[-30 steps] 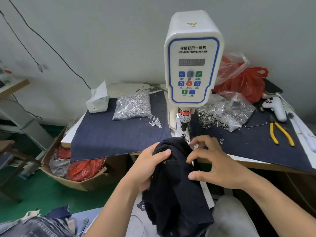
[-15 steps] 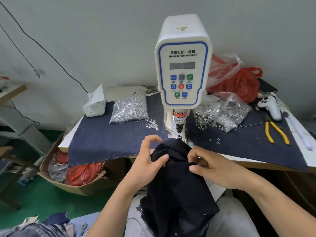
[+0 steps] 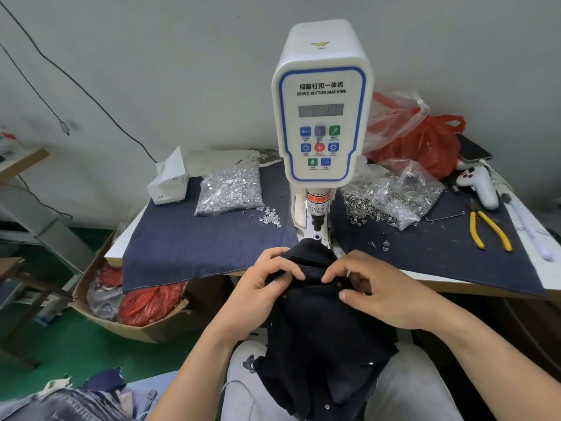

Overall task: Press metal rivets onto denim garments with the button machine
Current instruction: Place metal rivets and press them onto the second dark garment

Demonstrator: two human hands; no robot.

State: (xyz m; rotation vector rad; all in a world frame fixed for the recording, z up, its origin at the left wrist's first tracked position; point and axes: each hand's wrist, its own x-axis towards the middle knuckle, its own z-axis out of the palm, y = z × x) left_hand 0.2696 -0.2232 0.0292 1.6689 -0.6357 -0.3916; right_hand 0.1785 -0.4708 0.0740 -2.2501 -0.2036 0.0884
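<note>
Garment: the dark navy denim garment [image 3: 318,323] is hanging over the person's lap, its upper fold lying at the bench's front edge just below the die, likely so the next rivet spot can be fed in.
Left hand: the left hand [image 3: 261,287] is pinching the fold, fingers curled round the cloth.
Right hand: the right hand [image 3: 376,287] is gripping the same seam with thumb and fingertips, seemingly stretching it flat.
Machine: the white, blue-trimmed servo button machine [image 3: 321,117] is standing mid-bench.
Supplies: the clear bag of silver rivets [image 3: 232,191] is lying left of the machine, within reach.
Tools: the yellow-handled pliers [image 3: 488,230] are lying near the bench's right edge.
</note>
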